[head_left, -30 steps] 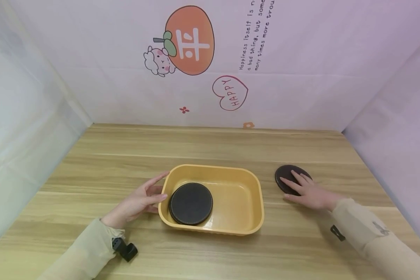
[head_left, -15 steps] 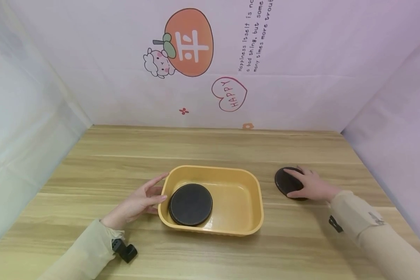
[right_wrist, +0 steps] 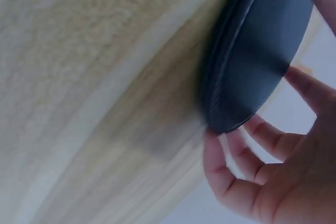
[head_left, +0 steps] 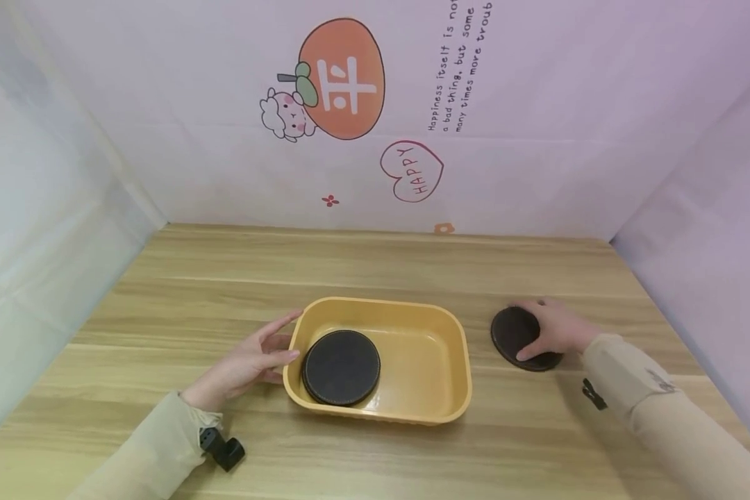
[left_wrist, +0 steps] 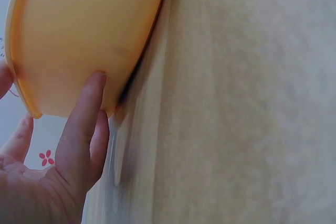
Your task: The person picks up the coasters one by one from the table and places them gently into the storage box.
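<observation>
My left hand [head_left: 244, 361] is at the left end of a yellow plastic basin [head_left: 425, 375], thumb at the rim and fairly straight fingers [left_wrist: 79, 124] against the outer wall. Inside the basin, at its left, lie stacked round black leather coasters [head_left: 342, 368] with stitched edges. To the right of the basin, my right hand [head_left: 556, 330] grips another black coaster [head_left: 512, 333] by its edge. The thumb and curled fingers [right_wrist: 226, 169] reach round that coaster's rim in the right wrist view. A second dark edge shows beneath it, and the hand hides part of both.
The wood-grain table [head_left: 375, 264] ends at a white printed cloth [head_left: 537, 139] at the back, with cloth on both sides too. A black camera mount [head_left: 223, 448] hangs at the left wrist, and a black strap piece [head_left: 594, 394] shows beside the right sleeve.
My right hand has gone from lying flat over the coaster to gripping its edge, and the coaster has shifted slightly toward me. The left hand and the basin have stayed in place.
</observation>
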`<state>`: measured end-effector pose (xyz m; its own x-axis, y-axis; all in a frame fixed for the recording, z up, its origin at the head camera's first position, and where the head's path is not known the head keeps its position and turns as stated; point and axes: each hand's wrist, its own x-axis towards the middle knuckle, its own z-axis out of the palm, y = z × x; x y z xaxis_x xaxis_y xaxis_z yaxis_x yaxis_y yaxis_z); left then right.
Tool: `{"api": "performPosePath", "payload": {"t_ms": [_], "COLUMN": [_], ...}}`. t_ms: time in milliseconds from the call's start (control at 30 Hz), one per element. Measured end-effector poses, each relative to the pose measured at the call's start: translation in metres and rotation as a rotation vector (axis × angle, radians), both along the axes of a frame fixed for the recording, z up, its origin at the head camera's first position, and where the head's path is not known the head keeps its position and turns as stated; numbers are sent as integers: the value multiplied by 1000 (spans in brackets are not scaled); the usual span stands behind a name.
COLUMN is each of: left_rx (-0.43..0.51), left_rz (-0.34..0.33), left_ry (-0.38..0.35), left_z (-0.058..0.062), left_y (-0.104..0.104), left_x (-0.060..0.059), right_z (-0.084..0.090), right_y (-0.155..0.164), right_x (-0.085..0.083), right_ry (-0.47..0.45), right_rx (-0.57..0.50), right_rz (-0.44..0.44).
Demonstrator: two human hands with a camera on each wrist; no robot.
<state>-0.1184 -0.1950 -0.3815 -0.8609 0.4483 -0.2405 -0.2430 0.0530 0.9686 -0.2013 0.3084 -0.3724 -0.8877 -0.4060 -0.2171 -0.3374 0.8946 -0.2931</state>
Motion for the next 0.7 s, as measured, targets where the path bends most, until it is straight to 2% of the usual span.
{"api": "performPosePath", "payload": {"t_ms": [133,267,433,567,700], "left_rx": [15,21,16,14,9], "left_rz": [-5,-11,-16,-14,-12], "left_ry": [6,9,8,7,7], "left_z": [0,0,-2,-4,-5], "left_y": [0,-1,-1,-2,-3], "left_x": [0,0,3,4,3], "right_z": [-1,2,3,1,-1], "right_y": [12,26,38,48,58], "right_x": [-1,3,13,16,15], "right_ry": [-31,-152,-355,-567,-750], "right_rx": [-109,-209,-402,-623,-859], "right_rz": [-12,-73,-138,-172,-123]}}
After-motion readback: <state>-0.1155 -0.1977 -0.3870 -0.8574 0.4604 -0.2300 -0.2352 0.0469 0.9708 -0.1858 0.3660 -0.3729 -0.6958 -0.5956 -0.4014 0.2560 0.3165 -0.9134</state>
